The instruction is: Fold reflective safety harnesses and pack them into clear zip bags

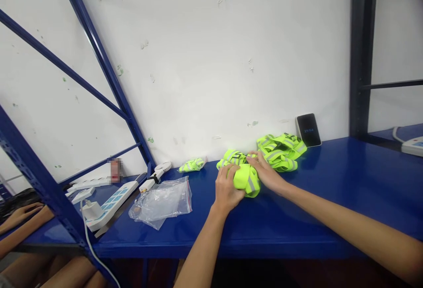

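Observation:
A bundle of neon yellow-green fabric with grey reflective stripes (246,179) rests on the blue tabletop (172,239). My left hand (227,187) is closed around the bundle's left side. On its upper right side lies my right hand (264,171), fingers fairly straight and touching the fabric. More of the same striped fabric (231,156) lies just behind my left hand. A looser pile of it (280,149) sits behind and to the right of my right hand.
Clear plastic bags (165,202), a small wrapped yellow-green bundle (192,164) and a small white fan (162,168) are on the left. A phone (309,130) leans on the wall. Beyond the blue post, a power strip (114,204) and another person's hands (24,213) show.

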